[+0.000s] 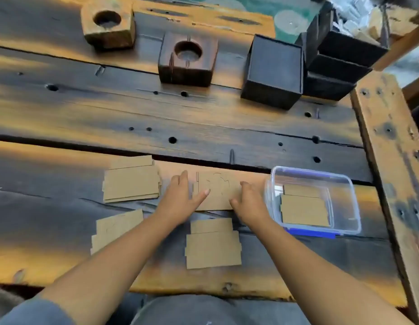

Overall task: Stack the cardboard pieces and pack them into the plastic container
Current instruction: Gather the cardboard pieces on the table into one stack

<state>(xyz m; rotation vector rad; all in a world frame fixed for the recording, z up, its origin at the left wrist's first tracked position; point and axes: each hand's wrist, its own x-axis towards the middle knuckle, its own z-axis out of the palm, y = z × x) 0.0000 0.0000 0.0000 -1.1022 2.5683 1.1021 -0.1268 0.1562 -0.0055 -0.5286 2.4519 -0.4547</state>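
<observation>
Both hands lie on one flat cardboard piece [215, 191] left of the container [344, 184]: left hand [180, 198] open and flat, right hand [248, 200] curled at its right edge.

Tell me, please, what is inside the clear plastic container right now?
The plastic container holds flat cardboard pieces lying on its floor. How many lie stacked there cannot be told, since the top pieces cover whatever is beneath.

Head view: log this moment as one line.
left hand flat on cardboard sheet | right hand on sheet's right end | plastic container holds cardboard
</observation>
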